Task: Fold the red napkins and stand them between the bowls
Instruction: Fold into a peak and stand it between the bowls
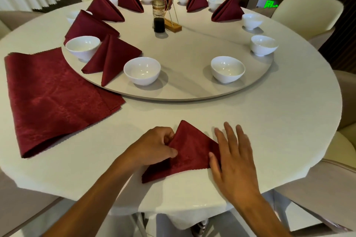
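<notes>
**Seven napkins up, one in hand**

Counting seven standing napkins [110,57] and ten bowls [142,70] on the turntable [185,90]. Near counter [269,121] edge: left hand [154,145] pinches triangular napkin [189,152], right hand [234,155] flat beside it. Flat stack [52,100] left.

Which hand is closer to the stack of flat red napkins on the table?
Left. The left hand pinches the folded napkin, on the side toward the flat napkin stack; the right hand lies beyond it.

Soft even light (edges bowed, blurred)
</notes>
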### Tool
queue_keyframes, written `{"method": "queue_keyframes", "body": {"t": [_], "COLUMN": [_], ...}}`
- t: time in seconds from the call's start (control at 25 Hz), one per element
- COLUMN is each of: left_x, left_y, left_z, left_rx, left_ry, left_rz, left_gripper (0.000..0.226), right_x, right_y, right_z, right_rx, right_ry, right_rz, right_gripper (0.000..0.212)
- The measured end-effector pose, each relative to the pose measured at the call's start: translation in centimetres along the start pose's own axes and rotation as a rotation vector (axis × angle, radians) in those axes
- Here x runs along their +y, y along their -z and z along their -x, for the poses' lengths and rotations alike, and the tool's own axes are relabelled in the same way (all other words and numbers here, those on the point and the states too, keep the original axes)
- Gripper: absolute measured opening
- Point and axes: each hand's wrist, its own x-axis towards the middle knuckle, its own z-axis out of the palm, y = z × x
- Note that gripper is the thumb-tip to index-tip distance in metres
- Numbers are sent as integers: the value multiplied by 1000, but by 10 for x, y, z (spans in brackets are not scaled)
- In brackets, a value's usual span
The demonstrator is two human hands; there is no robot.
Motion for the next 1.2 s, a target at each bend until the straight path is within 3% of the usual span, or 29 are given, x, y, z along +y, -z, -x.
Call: {"method": "queue_keyframes", "body": {"t": [0.08, 0.12, 0.24, 0.32, 0.48, 0.52, 0.6, 0.64, 0.68, 0.72, 0.8, 0.88, 0.96, 1.04, 1.12, 1.2], "left_x": [12, 19, 37, 47, 43, 38, 30, 26, 23, 23, 16, 4, -10, -22, -30, -42], "left_y": [-1, -4, -16, -20, -23, -18, -1, 8, 16, 23, 23, 12, -4, -23, -39, -47], "left_z": [13, 22, 50, 61, 70, 69, 63, 58, 54, 52, 42, 33, 23, 15, 12, 9], "left_rx": [16, 29, 130, 240, 222, 316, 528, 534, 431, 253, -18, -31, 101, 291, 279, 215], "left_ry": [-124, -234, -484, -559, -503, -534, -619, -634, -591, -481, -288, -170, -151, -313, -475, -470], "left_rz": [126, 127, 54, 22, 190, 156, -176, -316, -333, -201, 178, 62, -420, -754, -805, -737], "left_gripper": [20, 17, 9, 15, 43, 43, 52, 65, 74, 76, 60, 47, 50, 56, 56, 58], "right_x": [-21, -37, -73, -83, -72, -65, -49, -41, -32, -26, -17, -15, -18, -31, -43, -46], "right_y": [14, 25, 53, 64, 70, 69, 69, 69, 69, 69, 66, 53, 28, 5, -12, -23], "right_z": [4, 5, 1, -4, -20, -25, -36, -42, -49, -57, -72, -82, -83, -72, -54, -38], "right_rx": [162, 166, 25, 31, -7, -54, -168, -209, -257, -325, -505, -602, -471, -185, 5, -68], "right_ry": [53, -11, -221, -268, -380, -401, -413, -419, -420, -426, -415, -313, -126, 1, 145, 174], "right_rz": [-114, -269, -801, -1083, -1395, -1443, -1487, -1476, -1456, -1429, -1292, -997, -571, -212, -113, -102], "right_gripper": [36, 31, 30, 10, 28, 30, 29, 27, 27, 25, 22, 18, 24, 30, 23, 43]}}
